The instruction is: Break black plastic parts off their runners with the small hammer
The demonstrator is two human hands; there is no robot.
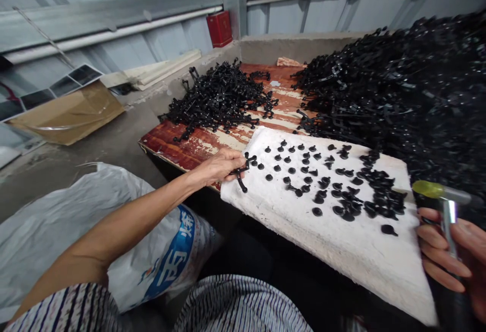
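My left hand (pixel 224 165) is closed on a black branched plastic piece (pixel 242 175) at the left end of a white foam-like board (pixel 273 198). Small round black plastic parts (pixel 291 170) with raised stems are spread over the board, sparse near my left hand and bunched together toward the right. At the far right my right hand (pixel 444 256) has its fingers wrapped round a small hammer (pixel 442 195) with a metal neck and a yellow, partly clear head. The hammer is slightly blurred and held beside the board's right end. Its lower handle is hard to make out.
A heap of black branched pieces (pixel 222 94) lies on a worn reddish tabletop (pixel 205 142). A much larger black pile (pixel 387 74) rises at the right. To the left are a white woven sack (pixel 125 210) and brown cardboard (pixel 68 112). A red box (pixel 219 29) stands in the back corner.
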